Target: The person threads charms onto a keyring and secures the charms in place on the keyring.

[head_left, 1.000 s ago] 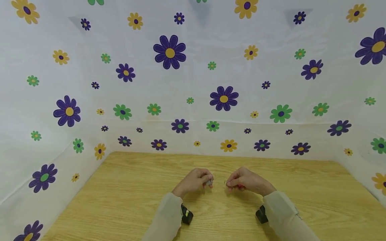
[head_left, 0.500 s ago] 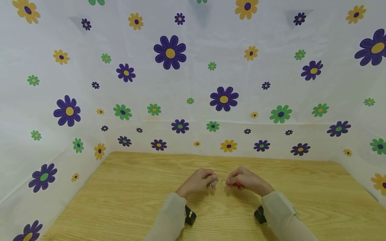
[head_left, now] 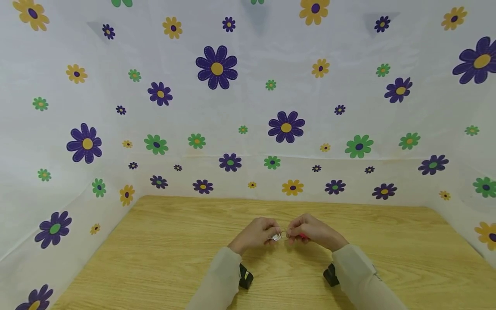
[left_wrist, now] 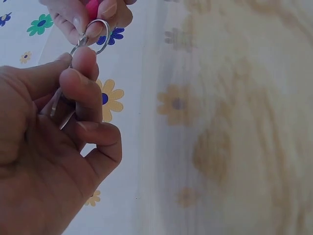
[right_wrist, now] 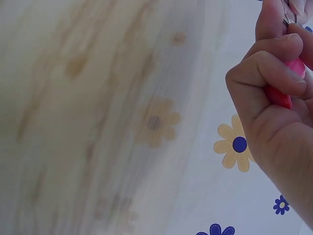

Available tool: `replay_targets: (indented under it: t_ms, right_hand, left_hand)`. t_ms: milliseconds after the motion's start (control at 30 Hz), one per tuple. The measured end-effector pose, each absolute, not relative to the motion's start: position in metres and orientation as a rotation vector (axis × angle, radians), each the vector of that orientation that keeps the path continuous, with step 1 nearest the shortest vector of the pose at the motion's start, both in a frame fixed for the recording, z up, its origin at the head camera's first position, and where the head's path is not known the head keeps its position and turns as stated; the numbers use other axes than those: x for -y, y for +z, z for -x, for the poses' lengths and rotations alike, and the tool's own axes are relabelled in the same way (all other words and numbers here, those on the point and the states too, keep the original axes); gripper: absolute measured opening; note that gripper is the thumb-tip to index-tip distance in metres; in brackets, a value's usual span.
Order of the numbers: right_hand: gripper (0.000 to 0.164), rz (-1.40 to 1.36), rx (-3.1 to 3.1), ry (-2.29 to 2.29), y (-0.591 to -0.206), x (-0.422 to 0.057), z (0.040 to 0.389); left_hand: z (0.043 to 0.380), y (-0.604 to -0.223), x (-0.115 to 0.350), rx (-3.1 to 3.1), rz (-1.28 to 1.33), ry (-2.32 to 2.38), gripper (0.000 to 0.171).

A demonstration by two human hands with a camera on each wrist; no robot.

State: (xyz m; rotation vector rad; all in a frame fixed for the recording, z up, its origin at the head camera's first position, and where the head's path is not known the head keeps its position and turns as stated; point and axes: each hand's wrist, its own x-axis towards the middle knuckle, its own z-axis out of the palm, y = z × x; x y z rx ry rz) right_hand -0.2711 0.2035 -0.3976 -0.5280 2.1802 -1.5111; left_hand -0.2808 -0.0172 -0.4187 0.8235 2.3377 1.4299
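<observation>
Above the table, my left hand (head_left: 256, 234) pinches a small flat silvery metal piece (left_wrist: 55, 104) between thumb and fingers; most of it is hidden, so its kind is unclear. Facing it, my right hand (head_left: 315, 232) pinches a thin metal split ring (left_wrist: 108, 35). A pinkish-red piece, like a key fob (right_wrist: 279, 97), sits under the curled fingers of that same hand. In the left wrist view, the ring meets metal at the left fingertips; whether they are linked I cannot tell.
A light wood-grain table (head_left: 174, 258) lies under both hands. White sheeting with printed flowers (head_left: 248, 103) encloses its back and sides. Black wrist cameras (head_left: 246, 277) are worn below both cuffs.
Both hands have come closer together, the left moving right and the right slightly left. The gap between the ring and the silvery piece has closed.
</observation>
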Motion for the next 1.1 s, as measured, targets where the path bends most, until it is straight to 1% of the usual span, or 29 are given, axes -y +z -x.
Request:
replay_targets:
  t_ms: [467,733,900,1100]
  right_hand:
    - [0.021,0.487,-2.024,-1.685,-0.402,-0.208,0.275]
    - [0.02,0.562,-2.046,-1.639,-0.402,-0.209,0.274]
    - [0.017,0.58,-2.008,-1.725,-0.405,-0.206,0.276]
    - [0.014,0.597,-1.995,-1.802,-0.408,-0.204,0.278]
  left_hand:
    - [0.279,-0.419,0.024,-2.368,-0.796,1.445,0.024]
    - [0.278,-0.416,0.025,-2.371,-0.784,1.483,0.022]
    - [0.279,-0.417,0.025,-2.386,-0.772,1.545,0.021]
    - [0.279,-0.417,0.026,-2.387,-0.799,1.499,0.02]
